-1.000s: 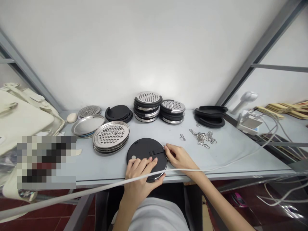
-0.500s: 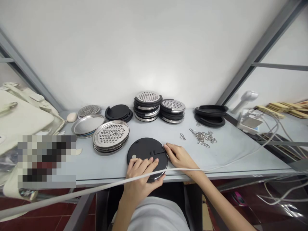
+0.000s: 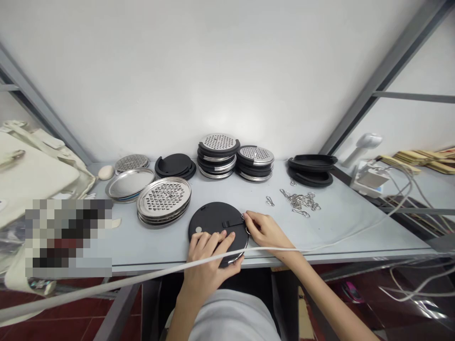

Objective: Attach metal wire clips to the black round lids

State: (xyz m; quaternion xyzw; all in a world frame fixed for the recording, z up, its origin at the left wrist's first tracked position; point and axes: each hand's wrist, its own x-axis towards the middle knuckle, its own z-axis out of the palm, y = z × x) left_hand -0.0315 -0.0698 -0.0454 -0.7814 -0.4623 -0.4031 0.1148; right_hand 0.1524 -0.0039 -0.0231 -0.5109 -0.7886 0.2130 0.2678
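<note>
A round black grater holder [image 3: 212, 219] with a shiny metal edge lies at the front of the table, its smooth side up. My left hand [image 3: 211, 253] grips its near rim, fingers flat across the top and thumb at the edge. At the holder's right edge, my right hand [image 3: 262, 229] is closed in a pinch on a small metal clip, mostly hidden by the fingertips. A narrow black tab [image 3: 232, 222] runs across the disc towards that clip. Loose metal clips [image 3: 302, 202] lie in a pile beyond my right hand, with a single clip [image 3: 270, 201] nearer.
Grater plates [image 3: 164, 198] and smooth metal discs [image 3: 131, 183] are stacked at left. Behind stand black holders [image 3: 175, 166], two stacks of assembled graters [image 3: 218, 158] [image 3: 255, 163], and more black holders [image 3: 312, 170]. A white cable [image 3: 142, 277] crosses in front of both arms.
Both hands and the black holder keep almost the same position. My right fingertips have shifted very slightly at the holder's edge.
</note>
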